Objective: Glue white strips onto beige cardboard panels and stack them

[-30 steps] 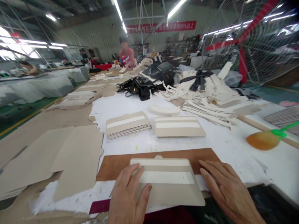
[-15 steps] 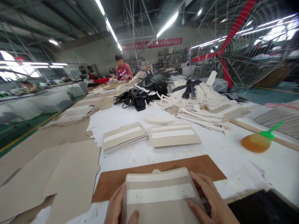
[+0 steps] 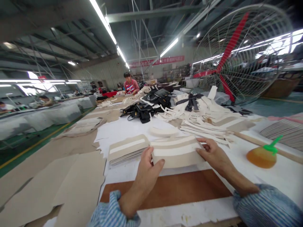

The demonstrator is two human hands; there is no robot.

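Between my two hands is a beige panel (image 3: 175, 161) with white strips across it, held over the spot of the right-hand pile. My left hand (image 3: 148, 168) grips its left edge, thumb on top. At the opposite edge, my right hand (image 3: 213, 154) pinches the panel between thumb and fingers. Just left of it sits a stack of similar beige panels (image 3: 127, 145), the top one bearing a white strip. A flat brown board (image 3: 180, 189) lies on the table nearer to me, below both wrists.
Large beige sheets (image 3: 78, 176) cover the table's left side. Black bag pieces (image 3: 142, 110) and cream strips (image 3: 201, 126) are heaped farther back. At right are an orange bottle with a green nozzle (image 3: 261, 156) and a large caged fan (image 3: 220, 71). A co-worker (image 3: 130, 84) stands at the far end.
Both hands have carried the panel forward, from above the brown board's near edge to the right-hand pile. The board is now uncovered, and the camera view has tilted up.
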